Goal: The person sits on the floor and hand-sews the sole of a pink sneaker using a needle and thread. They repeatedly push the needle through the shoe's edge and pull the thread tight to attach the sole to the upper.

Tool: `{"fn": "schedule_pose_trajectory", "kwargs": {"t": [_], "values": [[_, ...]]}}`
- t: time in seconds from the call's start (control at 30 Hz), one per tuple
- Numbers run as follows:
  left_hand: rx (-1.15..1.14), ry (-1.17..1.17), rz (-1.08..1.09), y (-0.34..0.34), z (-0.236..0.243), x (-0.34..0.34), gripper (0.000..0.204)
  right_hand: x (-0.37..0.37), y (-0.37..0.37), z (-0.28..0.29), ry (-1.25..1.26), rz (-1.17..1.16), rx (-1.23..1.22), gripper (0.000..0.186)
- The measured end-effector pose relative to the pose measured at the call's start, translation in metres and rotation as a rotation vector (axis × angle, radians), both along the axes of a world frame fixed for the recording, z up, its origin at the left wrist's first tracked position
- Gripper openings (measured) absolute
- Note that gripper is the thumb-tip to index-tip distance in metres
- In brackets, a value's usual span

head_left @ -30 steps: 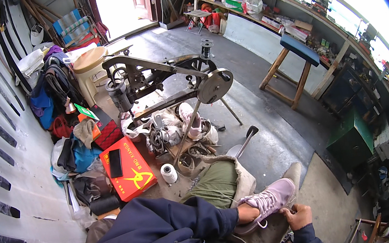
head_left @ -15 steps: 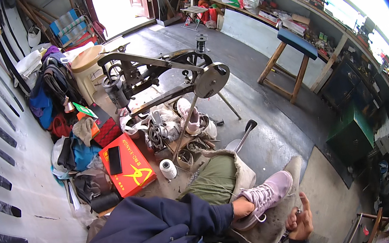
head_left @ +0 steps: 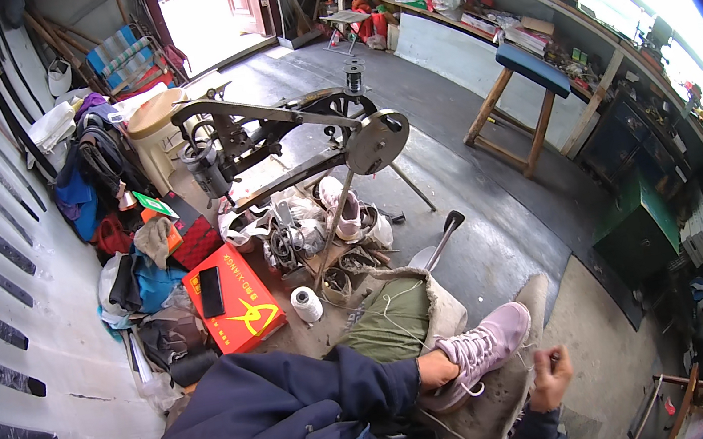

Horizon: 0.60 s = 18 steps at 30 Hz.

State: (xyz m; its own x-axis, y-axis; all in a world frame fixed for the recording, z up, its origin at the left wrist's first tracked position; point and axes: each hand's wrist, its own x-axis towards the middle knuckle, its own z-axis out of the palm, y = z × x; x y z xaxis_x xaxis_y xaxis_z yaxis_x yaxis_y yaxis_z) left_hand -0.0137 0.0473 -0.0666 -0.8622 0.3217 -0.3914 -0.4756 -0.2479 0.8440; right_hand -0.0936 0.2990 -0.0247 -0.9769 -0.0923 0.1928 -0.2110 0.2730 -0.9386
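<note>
A pale pink lace-up sneaker (head_left: 494, 337) lies across the grey cloth (head_left: 486, 407) on my lap, its toe pointing right. My left hand (head_left: 438, 370) reaches into its opening and holds it from inside; the fingers are hidden in the shoe. To the right of the toe, my right hand (head_left: 551, 380) is closed in a fist, apart from the shoe. A small dark end shows in that fist, too little to name. A thin thread seems to run between shoe and fist. A similar pink sneaker (head_left: 341, 206) stands on the pile below the sewing machine.
Ahead stands a hand-cranked sewing machine (head_left: 295, 137) on thin legs. To the left are a red shoebox (head_left: 249, 319) bearing a black phone (head_left: 211, 291), and a white thread spool (head_left: 306, 305). A blue-topped stool (head_left: 532, 68) and a green box (head_left: 638, 215) stand right.
My right hand has closed from a raised forefinger into a fist and shifted slightly right. The shoe and my left hand stay nearly in place.
</note>
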Motion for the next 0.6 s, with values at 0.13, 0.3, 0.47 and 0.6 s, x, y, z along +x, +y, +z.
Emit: {"fn": "schedule_pose_trajectory", "kwargs": {"t": [0.13,0.3,0.47,0.6], "values": [[-0.420,0.399,0.094,-0.016,0.024,0.008,0.031,-0.001,-0.048,0.014,0.074,0.041,0.342,0.043],[-0.763,0.730,0.108,-0.037,0.040,0.038,0.015,0.000,-0.060,0.026,0.069,0.008,0.397,0.043],[-0.883,0.762,0.101,-0.076,0.049,0.068,0.013,0.003,-0.061,0.025,0.056,-0.035,0.406,0.041],[-1.190,0.686,0.203,-0.145,0.054,0.114,0.007,0.006,-0.063,0.027,0.083,-0.060,0.422,0.040]]}}
